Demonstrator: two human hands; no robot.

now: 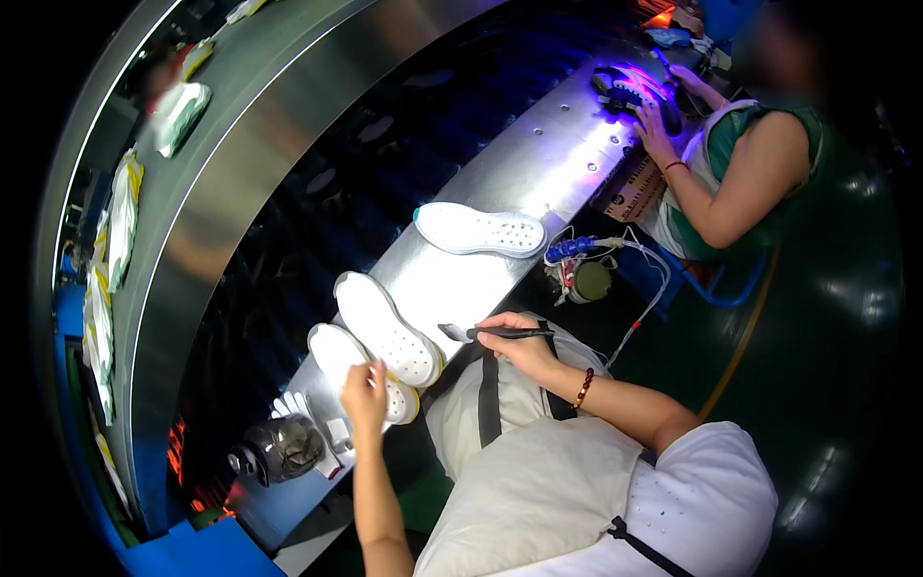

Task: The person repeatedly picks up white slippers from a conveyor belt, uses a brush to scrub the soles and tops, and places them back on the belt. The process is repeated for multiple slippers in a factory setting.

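In my right hand (521, 348) is a slim black-handled brush (514, 333); its greyish tip points left, over the near edge of the metal bench. My left hand (364, 396), fingers curled together, is over the nearest white shoe sole (332, 348) and hides part of it. Whether it pinches that sole or something small cannot be seen. Right beside lies a second white sole (383, 322) with small holes at its near end. Farther along the bench rests a third white sole (471, 229), turned crosswise, with a greenish spot at its left tip.
The metal bench (490, 178) runs from lower left to upper right. A dark rounded container (288, 449) and white gloves (332, 452) lie at its near end. Beyond, a conveyor (245, 115) carries shoe parts. At right a co-worker handles a dark shoe (625, 93) under violet light.
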